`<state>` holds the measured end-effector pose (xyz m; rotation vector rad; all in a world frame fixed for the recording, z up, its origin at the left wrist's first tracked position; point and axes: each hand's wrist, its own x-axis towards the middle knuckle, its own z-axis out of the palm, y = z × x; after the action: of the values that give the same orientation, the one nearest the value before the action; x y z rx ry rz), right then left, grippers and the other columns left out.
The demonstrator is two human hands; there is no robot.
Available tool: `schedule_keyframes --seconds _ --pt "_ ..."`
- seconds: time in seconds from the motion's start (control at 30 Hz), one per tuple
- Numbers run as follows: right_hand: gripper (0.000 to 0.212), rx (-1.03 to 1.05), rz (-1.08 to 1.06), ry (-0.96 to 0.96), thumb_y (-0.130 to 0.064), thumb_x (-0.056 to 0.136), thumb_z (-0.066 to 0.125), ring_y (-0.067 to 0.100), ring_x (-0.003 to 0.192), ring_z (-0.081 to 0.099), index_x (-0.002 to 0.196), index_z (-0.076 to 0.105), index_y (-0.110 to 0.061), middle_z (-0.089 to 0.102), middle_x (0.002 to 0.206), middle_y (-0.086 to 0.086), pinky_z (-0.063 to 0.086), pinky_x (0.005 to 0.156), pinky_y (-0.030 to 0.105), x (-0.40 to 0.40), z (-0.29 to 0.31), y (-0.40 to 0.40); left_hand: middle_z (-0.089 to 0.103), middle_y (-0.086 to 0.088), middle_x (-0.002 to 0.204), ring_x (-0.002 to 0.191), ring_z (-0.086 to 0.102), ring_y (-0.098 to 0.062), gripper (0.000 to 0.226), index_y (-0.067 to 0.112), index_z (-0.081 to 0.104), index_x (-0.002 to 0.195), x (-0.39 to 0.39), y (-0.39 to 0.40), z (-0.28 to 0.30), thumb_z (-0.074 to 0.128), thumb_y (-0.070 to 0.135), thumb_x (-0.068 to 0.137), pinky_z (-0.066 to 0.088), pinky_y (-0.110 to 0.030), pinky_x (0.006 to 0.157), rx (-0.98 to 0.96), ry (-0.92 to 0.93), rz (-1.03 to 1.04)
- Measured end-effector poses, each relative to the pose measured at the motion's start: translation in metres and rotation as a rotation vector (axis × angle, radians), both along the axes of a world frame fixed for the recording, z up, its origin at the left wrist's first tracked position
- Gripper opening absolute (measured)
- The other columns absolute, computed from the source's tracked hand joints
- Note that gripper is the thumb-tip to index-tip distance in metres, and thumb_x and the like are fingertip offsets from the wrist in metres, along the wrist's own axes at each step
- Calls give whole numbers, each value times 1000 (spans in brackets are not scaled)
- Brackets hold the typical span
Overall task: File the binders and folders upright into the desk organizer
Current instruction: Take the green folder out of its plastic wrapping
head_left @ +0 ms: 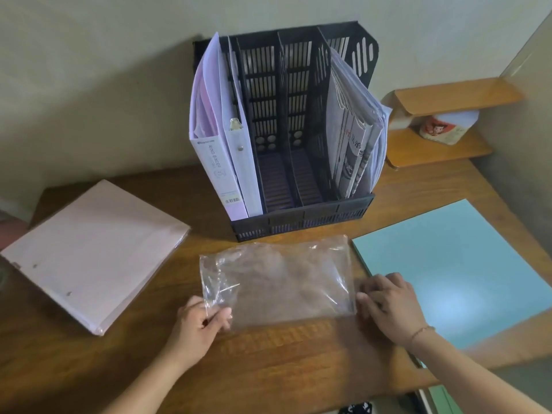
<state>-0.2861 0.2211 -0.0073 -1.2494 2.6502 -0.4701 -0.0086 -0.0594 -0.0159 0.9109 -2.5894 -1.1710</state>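
A black slotted desk organizer (301,218) stands at the back of the wooden desk. A lilac ring binder (218,162) is upright in its leftmost slot, and a sheaf of papers and booklets (355,138) leans in its rightmost slot; the two middle slots hold nothing. A clear plastic sleeve (280,282) lies flat in front of the organizer. My left hand (200,324) pinches its near left corner. My right hand (388,303) presses on its right edge. A pink binder (89,249) lies flat at the left, a light blue folder (460,273) flat at the right.
A small wooden corner shelf (442,144) with a white printed container (445,127) sits at the back right. Walls close the desk behind and on the right. The desk's front edge (268,395) runs just below my forearms.
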Motion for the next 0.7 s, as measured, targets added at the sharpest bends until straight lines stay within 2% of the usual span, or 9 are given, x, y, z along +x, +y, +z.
schedule_keyframes --seconds 0.1,0.17,0.23,0.3,0.37,0.47,0.53,0.63,0.7 --pt "26 -140 -141 6 -39 79 49 24 83 50 68 68 -25 59 83 -14 34 71 32 11 -5 -5 68 11 62 68 63 -5 57 24 70 74 -15 9 8 48 76 78 53 -33 73 69 -99 103" --pt "24 -379 -403 -53 -27 79 45 26 89 52 94 63 -22 58 94 -7 40 75 36 18 -4 -6 68 17 83 78 66 -6 64 22 64 103 -23 14 9 51 76 72 54 -28 69 39 -146 227" --pt "33 -511 -429 4 -28 85 43 27 103 50 116 53 -21 54 113 -1 42 87 41 30 3 -16 66 11 98 93 67 -16 73 26 53 120 -30 16 7 53 75 66 56 -32 74 -25 -190 306" --pt "41 -393 -54 162 -37 90 42 34 120 45 129 48 -24 49 133 5 36 99 47 45 11 -35 68 5 108 97 68 -22 81 31 42 130 -35 18 6 60 75 64 58 -35 74 -59 -246 329" --pt "50 -98 241 190 -50 94 35 36 139 29 139 41 -30 36 151 4 23 110 53 56 12 -59 63 0 126 105 66 -23 94 32 32 139 -38 18 5 68 72 63 58 -36 77 -94 -277 352" --pt "63 243 275 119 -65 94 14 33 146 -5 149 20 -35 9 159 -1 1 114 58 58 2 -79 51 -5 141 121 56 -27 114 27 22 147 -40 18 7 76 70 57 53 -45 91 -165 -284 417" --pt "69 329 298 106 -70 90 -1 30 142 -23 150 -1 -37 -10 159 -4 -14 112 59 56 -10 -79 51 -9 138 126 48 -32 121 21 22 149 -42 18 9 71 77 54 47 -51 97 -126 -349 502" --pt "72 375 329 75 -72 87 -5 31 140 -29 149 -10 -36 -18 157 -3 -17 111 58 55 -18 -78 57 -8 133 124 50 -33 112 17 34 146 -47 19 12 64 81 60 45 -51 98 210 -353 639" --pt "73 342 332 54 -72 88 0 33 142 -22 150 -2 -34 -10 159 -2 -11 110 57 54 -16 -77 67 -5 116 102 61 -25 82 20 60 123 -54 23 22 75 69 59 51 -41 83 550 -197 770"
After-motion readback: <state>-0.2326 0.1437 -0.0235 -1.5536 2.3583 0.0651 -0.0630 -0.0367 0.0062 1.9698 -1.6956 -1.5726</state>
